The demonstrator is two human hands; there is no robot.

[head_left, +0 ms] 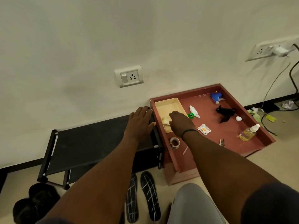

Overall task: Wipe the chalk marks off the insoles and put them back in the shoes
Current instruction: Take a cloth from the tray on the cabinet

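Two black insoles with white chalk grid marks lie side by side on the floor, the left insole [131, 199] partly under my left forearm and the right insole [150, 195] beside it. A pair of black shoes [34, 201] sits at the lower left. My left hand [140, 122] rests flat with straight fingers on the right end of a black shoe rack [84, 146]. My right hand [181, 122] reaches into a cream tray [163, 105] and its fingers curl on a pale cloth [166, 122] lying there.
The cream tray sits in a reddish-brown wooden box [226, 131] holding a tape roll [174, 142], spray heads, a sachet, black cloth and a yellow liquid bottle [248, 133]. Cables and crumpled paper litter the floor at right. The wall stands close behind.
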